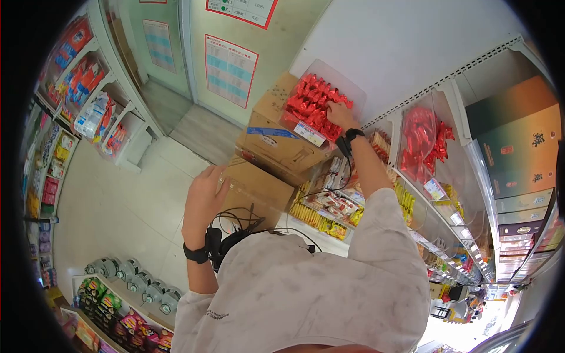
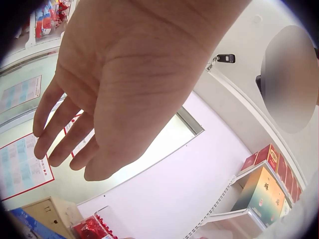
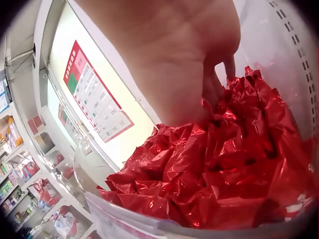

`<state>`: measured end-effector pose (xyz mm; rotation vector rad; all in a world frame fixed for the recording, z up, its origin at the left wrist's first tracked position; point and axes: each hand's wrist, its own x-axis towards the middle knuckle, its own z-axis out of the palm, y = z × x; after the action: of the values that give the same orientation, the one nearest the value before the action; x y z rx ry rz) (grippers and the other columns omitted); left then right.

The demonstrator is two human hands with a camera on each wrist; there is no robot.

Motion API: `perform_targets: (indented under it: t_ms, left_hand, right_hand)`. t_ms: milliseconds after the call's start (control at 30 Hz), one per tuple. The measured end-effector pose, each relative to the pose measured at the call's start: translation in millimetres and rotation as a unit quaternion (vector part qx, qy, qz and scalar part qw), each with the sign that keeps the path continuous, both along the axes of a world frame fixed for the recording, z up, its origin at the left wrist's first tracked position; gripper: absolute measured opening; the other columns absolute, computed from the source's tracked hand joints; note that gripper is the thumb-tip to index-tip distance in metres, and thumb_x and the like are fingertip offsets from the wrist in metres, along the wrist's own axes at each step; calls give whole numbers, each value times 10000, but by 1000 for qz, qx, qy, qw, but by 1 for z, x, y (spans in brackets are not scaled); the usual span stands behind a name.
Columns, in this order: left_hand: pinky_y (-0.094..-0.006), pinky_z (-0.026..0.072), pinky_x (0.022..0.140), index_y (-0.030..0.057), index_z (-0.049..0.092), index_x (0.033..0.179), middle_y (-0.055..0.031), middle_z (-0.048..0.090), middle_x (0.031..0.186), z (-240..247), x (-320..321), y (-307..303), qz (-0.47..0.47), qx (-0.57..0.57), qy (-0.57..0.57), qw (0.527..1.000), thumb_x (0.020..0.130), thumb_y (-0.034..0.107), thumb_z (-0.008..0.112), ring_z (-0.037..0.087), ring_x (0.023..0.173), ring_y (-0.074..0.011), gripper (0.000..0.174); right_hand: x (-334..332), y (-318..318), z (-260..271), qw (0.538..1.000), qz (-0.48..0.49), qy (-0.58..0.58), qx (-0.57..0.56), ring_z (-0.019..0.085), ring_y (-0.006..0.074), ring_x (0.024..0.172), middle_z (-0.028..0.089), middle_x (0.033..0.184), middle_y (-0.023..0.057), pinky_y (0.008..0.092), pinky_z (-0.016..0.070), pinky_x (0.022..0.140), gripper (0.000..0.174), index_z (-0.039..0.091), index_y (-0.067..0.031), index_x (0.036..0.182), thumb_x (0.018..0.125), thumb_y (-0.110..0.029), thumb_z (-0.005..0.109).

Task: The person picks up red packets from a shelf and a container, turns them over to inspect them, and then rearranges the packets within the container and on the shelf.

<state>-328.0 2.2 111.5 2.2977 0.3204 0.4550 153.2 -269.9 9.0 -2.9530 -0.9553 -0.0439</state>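
Shop aisle: pale tiled floor (image 1: 118, 194), white shelving on the right packed with snack packets (image 1: 329, 206). Atop stacked brown cardboard boxes (image 1: 276, 147), clear plastic bin (image 1: 344, 79) heaped with red foil-wrapped sweets (image 1: 309, 103). Right hand (image 1: 340, 113) inside that bin, fingertips sunk among the wrappers; cannot tell whether pinching any. Left hand (image 1: 203, 194) well apart and lower, by near edge of smaller cardboard box (image 1: 262, 188); fingers loose, holding nothing, contact with box unclear. Second clear bin of red sweets (image 1: 421, 141) on shelf further right.

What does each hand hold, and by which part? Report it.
Left hand holds nothing. Right hand is dug into the red candies; any grip cannot be told.
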Motion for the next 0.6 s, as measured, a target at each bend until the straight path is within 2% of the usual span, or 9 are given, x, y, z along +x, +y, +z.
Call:
perform_targets:
  t_ms: [33, 133, 233, 333, 367, 467, 500, 567, 600]
  left_hand:
    - [-460, 511, 835, 8, 651, 1183, -188, 679, 1053, -1, -1, 0, -2, 3, 3, 1000, 945, 137, 655, 636, 955, -411, 271]
    - [-464, 509, 832, 9, 652, 1186, -190, 676, 1045, -5, -3, 2, -1, 13, 6, 1000, 947, 140, 657, 635, 948, -411, 273]
    - [-469, 508, 825, 7, 650, 1191, -195, 674, 1039, -9, -8, 4, -2, 12, 8, 1000, 948, 144, 656, 634, 941, -412, 279]
    - [-473, 507, 819, 8, 648, 1192, -197, 672, 1032, -12, -13, 4, -13, 5, 20, 1000, 949, 140, 649, 633, 936, -414, 276]
    - [-476, 506, 816, 11, 647, 1192, -197, 671, 1029, -13, -14, 5, -18, 8, 26, 999, 949, 137, 646, 633, 933, -415, 274]
    - [-451, 520, 834, -2, 656, 1172, -194, 683, 1061, -6, -13, 8, -26, 2, 43, 999, 949, 134, 657, 649, 967, -406, 262]
    - [-437, 527, 844, -10, 661, 1162, -193, 689, 1079, -4, -14, 8, -27, -5, 52, 998, 948, 133, 663, 658, 985, -401, 258]
    - [-438, 526, 840, -11, 658, 1161, -192, 687, 1074, -6, -15, 9, -33, -7, 54, 998, 947, 131, 663, 656, 978, -402, 256]
    - [-439, 526, 838, -11, 657, 1160, -191, 686, 1072, -7, -15, 11, -37, -7, 55, 998, 947, 130, 662, 655, 974, -403, 255]
  right_hand:
    - [1, -3, -2, 1000, -11, 4, 2, 642, 426, 1095, 707, 1143, 210, 498, 511, 987, 378, 655, -97, 1264, 962, -270, 508]
    - [15, 5, 4, 989, -44, 139, 11, 597, 435, 1196, 674, 1247, 216, 505, 491, 1019, 434, 590, -78, 1336, 976, -305, 507]
    - [-12, 26, 21, 986, -51, 60, 150, 580, 448, 1244, 604, 1358, 262, 505, 448, 1086, 512, 569, 1, 1346, 976, -345, 503]
    - [-37, 34, 7, 980, -46, 155, 116, 551, 443, 1300, 566, 1397, 300, 484, 421, 1123, 600, 511, 76, 1387, 983, -367, 523]
    - [-35, 35, 11, 976, -49, 189, 93, 495, 424, 1372, 511, 1453, 318, 466, 387, 1157, 659, 455, 91, 1448, 987, -373, 535]
    - [-16, 39, -16, 975, -51, 12, 215, 478, 421, 1387, 492, 1463, 334, 430, 366, 1171, 674, 441, 102, 1455, 1010, -399, 509]
    - [-32, 44, 1, 983, -45, -29, 178, 434, 393, 1431, 467, 1498, 310, 453, 371, 1171, 648, 465, 76, 1450, 991, -378, 518]
    - [-9, 34, -36, 990, -22, 33, 136, 445, 399, 1419, 481, 1483, 309, 457, 378, 1166, 659, 477, 80, 1432, 992, -409, 513]
    - [-8, 37, -38, 991, -11, 65, 117, 451, 401, 1413, 488, 1475, 309, 459, 382, 1164, 666, 483, 82, 1423, 992, -424, 511]
